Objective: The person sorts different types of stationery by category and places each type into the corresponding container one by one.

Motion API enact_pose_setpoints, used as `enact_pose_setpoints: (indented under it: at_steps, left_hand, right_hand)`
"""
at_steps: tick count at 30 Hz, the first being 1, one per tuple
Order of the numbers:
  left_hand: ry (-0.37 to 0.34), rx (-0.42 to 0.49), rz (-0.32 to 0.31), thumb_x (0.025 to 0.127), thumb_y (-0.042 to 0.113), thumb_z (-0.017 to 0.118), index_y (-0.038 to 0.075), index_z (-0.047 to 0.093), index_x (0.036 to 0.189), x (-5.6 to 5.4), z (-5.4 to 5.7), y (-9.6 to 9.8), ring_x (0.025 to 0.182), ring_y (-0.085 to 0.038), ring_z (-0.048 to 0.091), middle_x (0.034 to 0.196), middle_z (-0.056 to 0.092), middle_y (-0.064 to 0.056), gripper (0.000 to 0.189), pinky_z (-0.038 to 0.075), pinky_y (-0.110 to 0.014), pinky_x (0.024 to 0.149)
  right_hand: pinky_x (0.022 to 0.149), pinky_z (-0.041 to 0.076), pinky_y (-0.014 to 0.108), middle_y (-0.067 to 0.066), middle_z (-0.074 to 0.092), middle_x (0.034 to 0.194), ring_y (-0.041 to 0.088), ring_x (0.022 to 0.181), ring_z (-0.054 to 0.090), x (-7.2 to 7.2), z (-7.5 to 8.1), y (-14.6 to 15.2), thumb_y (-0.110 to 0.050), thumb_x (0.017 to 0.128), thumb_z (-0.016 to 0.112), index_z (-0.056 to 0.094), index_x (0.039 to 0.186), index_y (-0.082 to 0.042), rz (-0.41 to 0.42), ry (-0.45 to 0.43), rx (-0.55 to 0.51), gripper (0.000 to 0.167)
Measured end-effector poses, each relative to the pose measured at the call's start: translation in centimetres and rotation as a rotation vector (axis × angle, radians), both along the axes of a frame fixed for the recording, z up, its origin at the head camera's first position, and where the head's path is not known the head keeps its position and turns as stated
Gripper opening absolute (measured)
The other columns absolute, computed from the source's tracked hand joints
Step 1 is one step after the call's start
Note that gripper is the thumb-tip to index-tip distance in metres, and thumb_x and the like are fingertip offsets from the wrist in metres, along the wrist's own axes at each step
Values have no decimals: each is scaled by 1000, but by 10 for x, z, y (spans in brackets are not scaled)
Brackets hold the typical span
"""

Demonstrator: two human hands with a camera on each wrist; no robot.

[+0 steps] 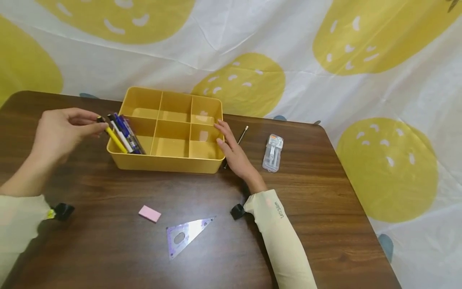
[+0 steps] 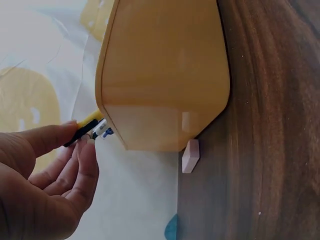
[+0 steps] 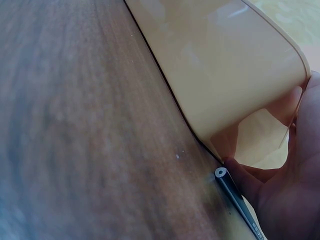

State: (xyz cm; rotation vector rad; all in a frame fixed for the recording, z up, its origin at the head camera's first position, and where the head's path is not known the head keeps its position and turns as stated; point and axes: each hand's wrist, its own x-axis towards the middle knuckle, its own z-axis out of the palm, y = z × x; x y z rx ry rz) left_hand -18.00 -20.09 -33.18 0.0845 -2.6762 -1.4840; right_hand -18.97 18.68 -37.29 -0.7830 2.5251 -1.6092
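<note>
My left hand (image 1: 59,132) pinches the black end of a yellow marker (image 1: 116,140) between thumb and fingers. The marker leans over the left rim, its lower part inside the front left compartment of a yellow divided box (image 1: 166,163). Beside it lean a white pen (image 1: 122,137) and several blue and clear-barrelled pens (image 1: 126,130). The left wrist view shows the fingertips (image 2: 70,132) around the marker's black end, just outside the box's rim. At the opposite end, my right hand (image 1: 236,156) holds the box by its right rim, fingers reaching down the outer wall.
A black pencil (image 1: 242,135) lies beside the box, partly under my right hand. Farther right is a small clear plastic case (image 1: 272,154). In front of the box lie a pink eraser (image 1: 149,214) and a transparent set square (image 1: 189,233). A patterned cloth (image 1: 252,32) hangs behind the table.
</note>
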Motion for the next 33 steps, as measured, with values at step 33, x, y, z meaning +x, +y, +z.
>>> enact_pose_setpoints:
  at_steps: [33]
  left_hand:
    - [142,-7,-5,81,23,79,1,61,103,-16,-20,6,62,12,54,65,55,36,35,39,-12,55]
  right_hand:
    - [111,18,48,15,10,158,18,144,5,1,-1,-1,-10,104,34,27,147,2,5,8,-8,45]
